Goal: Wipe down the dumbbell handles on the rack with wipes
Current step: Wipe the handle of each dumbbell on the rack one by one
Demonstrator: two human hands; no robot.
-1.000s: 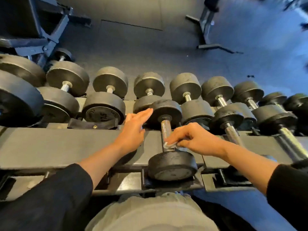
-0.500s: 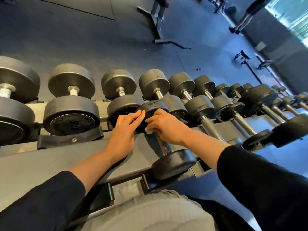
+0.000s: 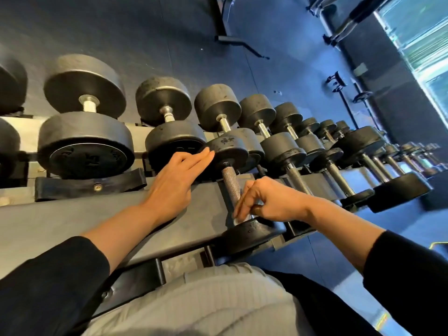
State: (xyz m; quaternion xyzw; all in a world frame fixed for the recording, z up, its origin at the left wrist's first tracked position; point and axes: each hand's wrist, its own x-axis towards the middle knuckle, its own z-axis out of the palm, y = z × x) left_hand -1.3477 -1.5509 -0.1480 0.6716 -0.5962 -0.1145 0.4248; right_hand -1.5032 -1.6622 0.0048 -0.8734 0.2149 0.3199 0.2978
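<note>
I'm looking down at a dark rubber gym floor (image 3: 278, 98) beyond a grey steel rack (image 3: 72, 219) lined with black dumbbells. The dumbbell (image 3: 230, 151) I'm working has round scuffed black heads and a knurled silver handle (image 3: 231, 184), its long axis running away from me, tilted slightly left. My right hand (image 3: 271, 202) grips a pale wipe (image 3: 242, 218) round the handle's near end. My left hand (image 3: 174, 180) lies flat, fingers straight, touching the far head. The dumbbell left of it reads "45".

right hand (image 3: 271, 200) around dumbbell handle (image 3: 231, 184)
</note>
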